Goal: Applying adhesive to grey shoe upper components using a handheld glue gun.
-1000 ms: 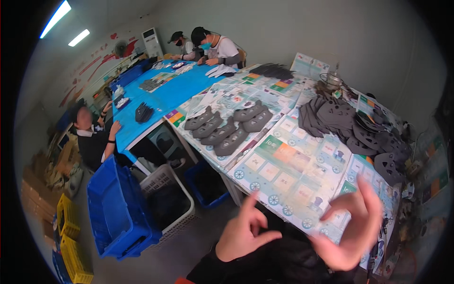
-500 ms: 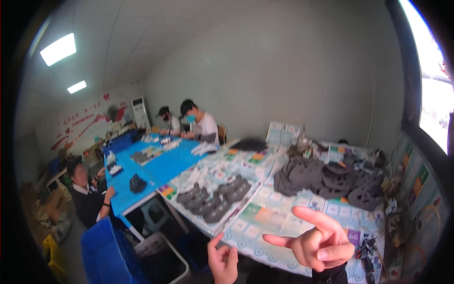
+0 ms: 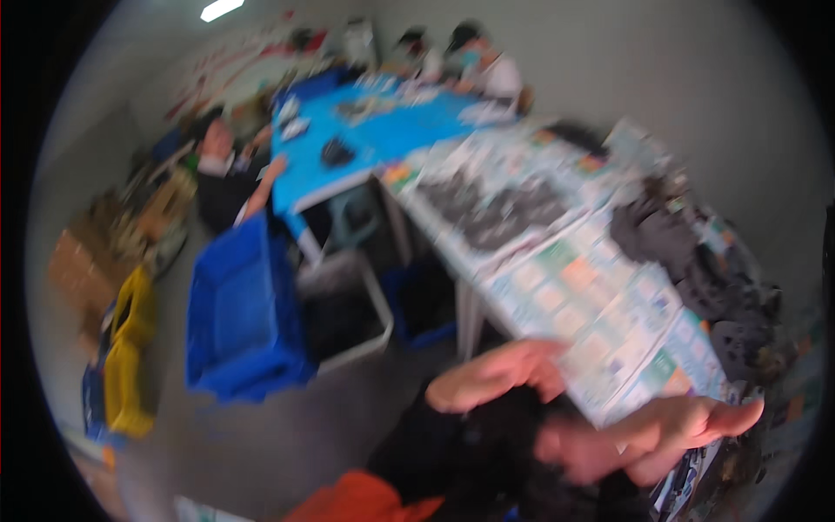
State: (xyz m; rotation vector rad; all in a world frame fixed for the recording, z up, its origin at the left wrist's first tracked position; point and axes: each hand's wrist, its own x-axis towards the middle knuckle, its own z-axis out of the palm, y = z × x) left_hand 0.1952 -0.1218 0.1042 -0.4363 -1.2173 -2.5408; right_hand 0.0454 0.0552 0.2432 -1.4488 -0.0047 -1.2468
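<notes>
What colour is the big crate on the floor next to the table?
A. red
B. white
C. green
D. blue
D. The big open crate standing on the floor left of the paper-covered table is plainly blue, with a smaller yellow crate further to its left.

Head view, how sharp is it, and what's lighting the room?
Head view: motion blur smears everything; both hands, left and right, are soft streaks by the table; fisheye bends its edges; a ceiling light glows top left.
</notes>
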